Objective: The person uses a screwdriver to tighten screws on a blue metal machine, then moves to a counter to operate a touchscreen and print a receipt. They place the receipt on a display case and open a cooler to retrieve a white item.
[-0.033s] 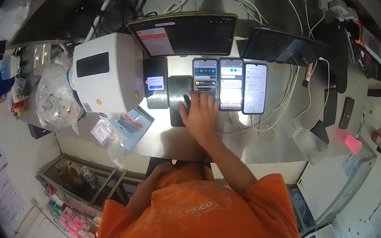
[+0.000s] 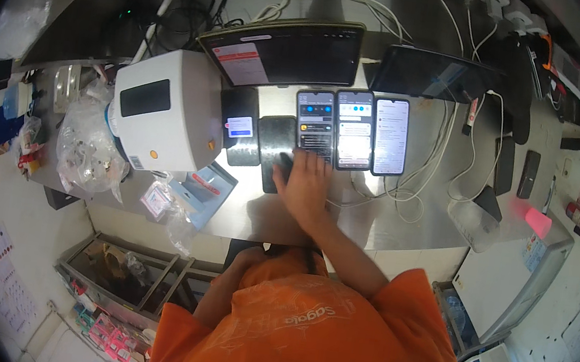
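Observation:
Over the bottom of a lit phone (image 2: 315,115) with a dark menu on its screen lies my right hand (image 2: 307,189). Its fingers are stretched out and its thumb reaches toward a dark-screened phone (image 2: 274,136) on the left. To the right lie a phone with a bright panel (image 2: 354,132) and one showing a pale list (image 2: 390,137). At the row's left end is a black phone (image 2: 240,147) with a small lit pop-up. My left hand (image 2: 249,257) rests low by my lap, below the table edge; its fingers are hidden.
Behind the phones stand a tablet (image 2: 313,52) with a lit screen and a dark tablet (image 2: 437,76). On the left are a boxy white device (image 2: 184,125), a clear plastic bag (image 2: 90,156) and an opened light-blue box (image 2: 210,196). White cables (image 2: 425,172) run across the metal table at right.
My right hand has drawn back slightly toward me, uncovering a bit more of the lit phone's screen. The whole view has shifted a little. The phones stay in place.

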`<state>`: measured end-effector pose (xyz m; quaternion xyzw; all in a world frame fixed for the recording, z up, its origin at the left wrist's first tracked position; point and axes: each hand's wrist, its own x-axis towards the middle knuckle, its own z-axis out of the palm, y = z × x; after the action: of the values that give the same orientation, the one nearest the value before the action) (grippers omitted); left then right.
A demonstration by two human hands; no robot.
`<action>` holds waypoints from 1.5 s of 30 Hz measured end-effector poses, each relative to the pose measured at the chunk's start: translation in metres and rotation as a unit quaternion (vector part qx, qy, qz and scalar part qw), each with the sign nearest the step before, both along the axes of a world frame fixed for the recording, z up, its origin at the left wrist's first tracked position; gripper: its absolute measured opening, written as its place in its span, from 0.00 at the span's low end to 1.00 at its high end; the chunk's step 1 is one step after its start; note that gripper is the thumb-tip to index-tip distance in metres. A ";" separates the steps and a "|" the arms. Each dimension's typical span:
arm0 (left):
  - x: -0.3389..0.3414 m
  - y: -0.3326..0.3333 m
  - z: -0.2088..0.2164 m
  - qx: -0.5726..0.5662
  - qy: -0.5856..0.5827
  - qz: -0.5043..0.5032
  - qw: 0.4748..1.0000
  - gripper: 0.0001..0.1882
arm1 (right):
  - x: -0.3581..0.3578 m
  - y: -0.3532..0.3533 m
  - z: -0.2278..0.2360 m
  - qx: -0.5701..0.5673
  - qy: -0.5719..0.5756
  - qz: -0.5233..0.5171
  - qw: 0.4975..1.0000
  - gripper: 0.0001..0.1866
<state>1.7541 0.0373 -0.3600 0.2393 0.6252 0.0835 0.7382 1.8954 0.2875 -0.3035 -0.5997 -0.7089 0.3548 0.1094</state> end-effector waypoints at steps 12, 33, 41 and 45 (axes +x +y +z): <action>-0.034 0.015 0.031 -0.027 0.040 0.049 0.998 0.19 | -0.051 -0.076 -0.004 -0.035 -0.104 -0.133 0.985 0.47; -0.337 0.195 0.125 0.493 0.256 0.240 0.797 0.16 | -0.082 -0.084 -0.024 0.143 -0.165 -0.287 0.933 0.50; -0.395 0.265 0.073 0.450 0.300 0.228 0.810 0.21 | -0.082 -0.085 -0.036 0.157 -0.243 -0.281 0.915 0.50; -0.400 0.290 0.086 0.399 0.252 0.128 0.872 0.24 | -0.094 -0.087 -0.014 0.211 -0.228 -0.263 0.913 0.39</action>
<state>1.3538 0.3272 -0.2739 0.4442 0.7285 0.3568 0.3803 1.8017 0.2009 -0.3171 -0.7923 -0.5893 0.0093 0.1579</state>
